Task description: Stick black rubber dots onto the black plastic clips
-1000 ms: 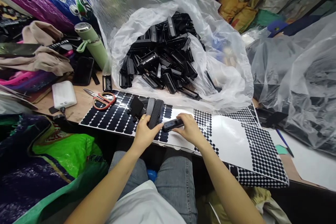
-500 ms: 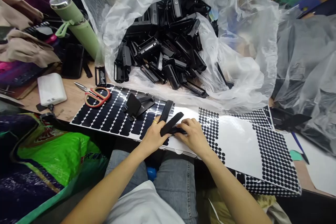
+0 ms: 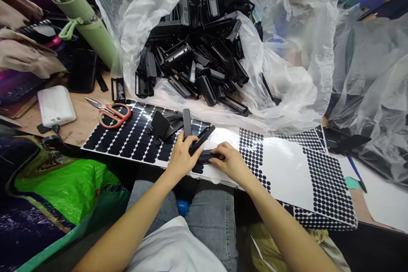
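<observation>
My left hand (image 3: 182,156), with a ring on one finger, is closed round black plastic parts. One long bar (image 3: 187,123) points up from it, and another (image 3: 202,139) slants to the right. The fingertips of my right hand (image 3: 230,160) pinch the right end of a short black piece (image 3: 206,156), whose left end lies at my left fingers. Under both hands are sheets with black stickers (image 3: 127,136). Left of my hands, a black bracket-like part (image 3: 160,125) rests on the sticker sheet.
Red-handled scissors (image 3: 114,115) lie on the sheet's left end. Behind is a clear plastic bag (image 3: 287,80) full of black parts (image 3: 204,55). A green bottle (image 3: 92,29), a phone (image 3: 82,71) and a white power bank (image 3: 56,105) stand or lie at left. Round-dot sheets (image 3: 331,182) extend right.
The long bars in my left hand have tilted and shifted left. The short black piece between my hands shows more plainly. The whole view has shifted slightly.
</observation>
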`<control>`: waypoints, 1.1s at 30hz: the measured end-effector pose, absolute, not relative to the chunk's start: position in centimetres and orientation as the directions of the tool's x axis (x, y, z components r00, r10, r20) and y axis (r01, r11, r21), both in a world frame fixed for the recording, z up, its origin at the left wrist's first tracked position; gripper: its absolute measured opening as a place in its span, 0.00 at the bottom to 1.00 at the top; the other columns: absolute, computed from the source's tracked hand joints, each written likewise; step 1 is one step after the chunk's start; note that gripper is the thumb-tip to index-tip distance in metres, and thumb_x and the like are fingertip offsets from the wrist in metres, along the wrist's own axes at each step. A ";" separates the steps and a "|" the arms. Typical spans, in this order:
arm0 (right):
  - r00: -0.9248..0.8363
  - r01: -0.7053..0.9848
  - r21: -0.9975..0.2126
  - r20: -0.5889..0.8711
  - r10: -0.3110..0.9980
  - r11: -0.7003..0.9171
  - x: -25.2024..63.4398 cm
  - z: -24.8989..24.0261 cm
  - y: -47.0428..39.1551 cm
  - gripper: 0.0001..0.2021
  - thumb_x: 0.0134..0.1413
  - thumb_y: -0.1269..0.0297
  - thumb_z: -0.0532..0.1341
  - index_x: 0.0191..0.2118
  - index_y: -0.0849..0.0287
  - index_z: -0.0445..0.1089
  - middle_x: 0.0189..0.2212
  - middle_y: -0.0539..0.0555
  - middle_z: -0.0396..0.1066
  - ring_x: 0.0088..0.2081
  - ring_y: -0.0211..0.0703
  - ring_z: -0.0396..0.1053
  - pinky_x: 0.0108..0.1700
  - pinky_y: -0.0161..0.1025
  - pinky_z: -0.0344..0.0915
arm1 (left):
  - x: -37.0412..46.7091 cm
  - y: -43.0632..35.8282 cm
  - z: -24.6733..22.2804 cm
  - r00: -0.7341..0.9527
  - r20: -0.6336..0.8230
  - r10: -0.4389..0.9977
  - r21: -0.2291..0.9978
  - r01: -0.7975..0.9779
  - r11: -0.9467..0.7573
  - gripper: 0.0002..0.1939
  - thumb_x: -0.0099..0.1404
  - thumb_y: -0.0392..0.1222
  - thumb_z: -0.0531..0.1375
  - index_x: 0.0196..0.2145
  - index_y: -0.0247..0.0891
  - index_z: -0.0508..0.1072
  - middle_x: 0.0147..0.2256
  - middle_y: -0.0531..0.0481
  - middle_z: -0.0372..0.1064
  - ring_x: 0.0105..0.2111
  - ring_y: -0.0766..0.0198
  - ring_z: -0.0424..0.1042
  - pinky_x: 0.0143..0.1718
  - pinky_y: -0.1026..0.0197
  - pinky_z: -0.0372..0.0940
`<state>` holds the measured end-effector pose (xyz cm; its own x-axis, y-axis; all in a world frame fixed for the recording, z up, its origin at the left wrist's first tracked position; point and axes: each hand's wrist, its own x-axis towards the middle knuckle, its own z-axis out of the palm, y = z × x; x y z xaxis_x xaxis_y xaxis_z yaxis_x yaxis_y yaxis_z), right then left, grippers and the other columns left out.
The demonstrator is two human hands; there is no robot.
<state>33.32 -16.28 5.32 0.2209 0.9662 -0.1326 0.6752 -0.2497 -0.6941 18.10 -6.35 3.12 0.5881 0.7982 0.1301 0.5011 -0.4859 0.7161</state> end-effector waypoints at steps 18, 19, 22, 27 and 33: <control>0.306 0.669 -0.653 -0.194 0.932 -0.356 32.1 5.5 -16.0 0.03 0.46 0.69 0.62 0.30 0.58 0.67 0.31 0.51 0.64 0.32 0.38 0.64 0.37 0.38 0.61 | 17.0 -8.6 1.4 0.751 0.310 0.582 0.511 0.385 -0.769 0.13 0.58 0.45 0.59 0.40 0.38 0.72 0.40 0.47 0.71 0.45 0.56 0.63 0.47 0.50 0.54; 0.314 0.676 -0.640 -0.198 0.929 -0.365 31.9 5.5 -16.0 0.03 0.46 0.69 0.61 0.30 0.59 0.67 0.31 0.51 0.64 0.32 0.39 0.64 0.37 0.38 0.61 | 17.0 -8.7 1.3 0.743 0.318 0.589 0.513 0.387 -0.766 0.12 0.58 0.45 0.59 0.39 0.38 0.72 0.40 0.47 0.71 0.45 0.56 0.63 0.47 0.50 0.54; 0.324 0.687 -0.616 -0.214 0.921 -0.385 31.6 5.5 -15.9 0.03 0.47 0.69 0.61 0.31 0.59 0.66 0.32 0.52 0.63 0.33 0.39 0.64 0.38 0.38 0.60 | 16.9 -8.9 1.2 0.729 0.330 0.600 0.518 0.391 -0.761 0.12 0.59 0.45 0.59 0.39 0.38 0.72 0.40 0.47 0.71 0.44 0.57 0.64 0.47 0.50 0.54; 0.344 0.699 -0.575 -0.251 0.905 -0.425 31.3 5.8 -15.6 0.02 0.48 0.69 0.59 0.30 0.59 0.65 0.32 0.52 0.62 0.34 0.40 0.63 0.38 0.38 0.60 | 16.9 -9.0 1.1 0.726 0.333 0.602 0.525 0.388 -0.758 0.12 0.59 0.45 0.59 0.39 0.38 0.72 0.40 0.47 0.71 0.44 0.57 0.64 0.46 0.51 0.54; 0.369 0.736 -0.520 -0.228 0.901 -0.433 30.5 6.1 -15.4 0.01 0.50 0.70 0.57 0.29 0.59 0.64 0.31 0.53 0.63 0.35 0.42 0.63 0.39 0.39 0.59 | 16.8 -8.9 1.1 0.723 0.342 0.600 0.523 0.384 -0.761 0.12 0.59 0.45 0.59 0.40 0.38 0.72 0.39 0.47 0.71 0.44 0.57 0.64 0.45 0.51 0.54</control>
<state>30.52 -15.35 6.06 0.3687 0.9012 -0.2277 0.7364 -0.4327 -0.5201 16.80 -8.95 1.07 0.7235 0.5998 0.3418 0.3837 -0.7610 0.5231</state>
